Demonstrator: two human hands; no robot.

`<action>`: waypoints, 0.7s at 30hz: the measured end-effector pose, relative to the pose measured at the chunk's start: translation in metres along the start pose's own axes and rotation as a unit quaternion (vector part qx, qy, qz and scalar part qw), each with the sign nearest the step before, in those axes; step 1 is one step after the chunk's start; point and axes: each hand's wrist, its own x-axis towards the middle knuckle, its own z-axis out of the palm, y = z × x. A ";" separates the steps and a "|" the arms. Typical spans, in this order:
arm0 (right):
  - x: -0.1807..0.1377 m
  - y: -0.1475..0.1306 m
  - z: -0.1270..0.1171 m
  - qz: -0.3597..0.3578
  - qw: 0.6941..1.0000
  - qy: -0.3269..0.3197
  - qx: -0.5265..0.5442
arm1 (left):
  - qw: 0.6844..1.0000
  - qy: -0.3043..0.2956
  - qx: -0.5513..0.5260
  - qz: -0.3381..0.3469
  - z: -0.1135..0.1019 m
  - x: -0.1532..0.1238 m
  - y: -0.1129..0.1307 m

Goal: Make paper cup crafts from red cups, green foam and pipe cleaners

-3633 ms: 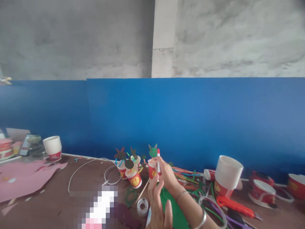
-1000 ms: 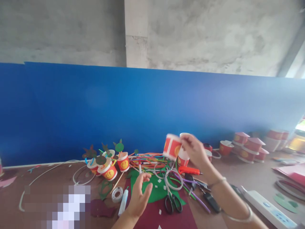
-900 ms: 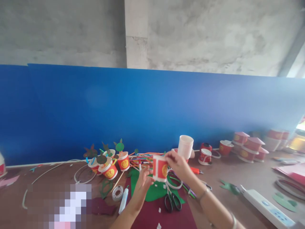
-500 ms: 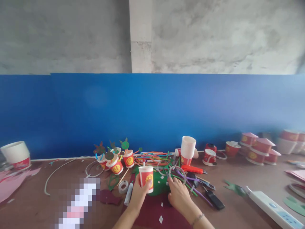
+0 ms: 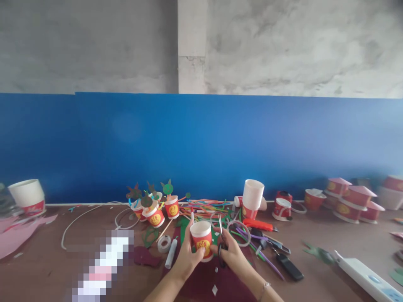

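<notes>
Red-and-white paper cup has a yellow emblem, lettering too small to read. Left hand grips it upright over the maroon sheet, thumb across front; right hand holds scissors, blades up, just beside it.

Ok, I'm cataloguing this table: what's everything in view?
Tapered paper cup: one, red, centre
Metal scissors: one, silver-black, centre
Paper cups with cutouts: four, red, left
Thin strips: many, multicoloured, centre
Tall cup stack: one, white-red, right
Plastic cutter: one, orange, right
Tape roll: one, white, left
Power strip: one, white, lower right
Roofed paper cups: several, red-pink, right
Cut paper: unclear count, pink, left
Flat panelling: one run, blue, behind
Left grip: one, around cup
Right grip: one, holding scissors
</notes>
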 end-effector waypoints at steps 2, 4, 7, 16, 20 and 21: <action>-0.004 -0.008 0.009 -0.010 0.998 -0.032 0.050 | 1.000 -0.012 -0.006 0.005 0.001 0.000 -0.001; -0.008 -0.015 0.015 -0.029 0.997 -0.044 0.054 | 1.000 -0.005 0.007 0.017 0.003 0.000 -0.003; -0.011 -0.016 0.018 -0.049 0.998 -0.033 0.022 | 0.996 0.038 0.072 0.039 0.004 0.002 -0.006; -0.010 0.001 0.011 -0.076 0.992 -0.020 -0.101 | 0.964 0.162 0.193 0.086 0.004 0.002 0.002; -0.014 -0.006 0.018 -0.076 0.992 -0.068 -0.077 | 0.948 0.178 0.228 0.130 0.002 0.001 0.000; -0.016 -0.009 0.019 -0.071 0.992 -0.072 -0.070 | 0.940 0.184 0.248 0.145 0.001 0.001 -0.001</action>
